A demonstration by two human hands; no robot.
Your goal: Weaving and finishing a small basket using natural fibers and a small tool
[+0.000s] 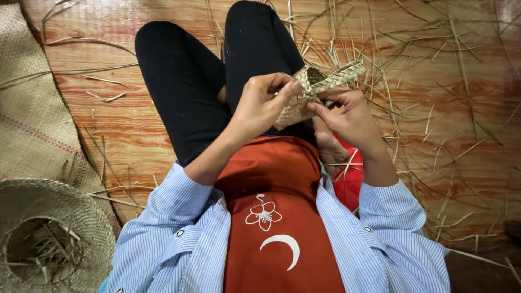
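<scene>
I am watching my left hand (260, 103) and right hand (347, 116) both pinching one small woven straw piece (312, 89), held above my lap. One woven hat (51, 239) and one mat (27, 119) are lying at left, among countless loose straws (434, 108).

A wooden floor (135, 135) with an orange-brown grain serves as the reference surface. Loose dry straw strands (434, 81) lie scattered over its right part. A flat woven mat (27, 114) with a pink stripe covers its left edge. A round woven straw hat (49, 239), crown opening up, lies on the floor at the lower left, just below the mat.
</scene>
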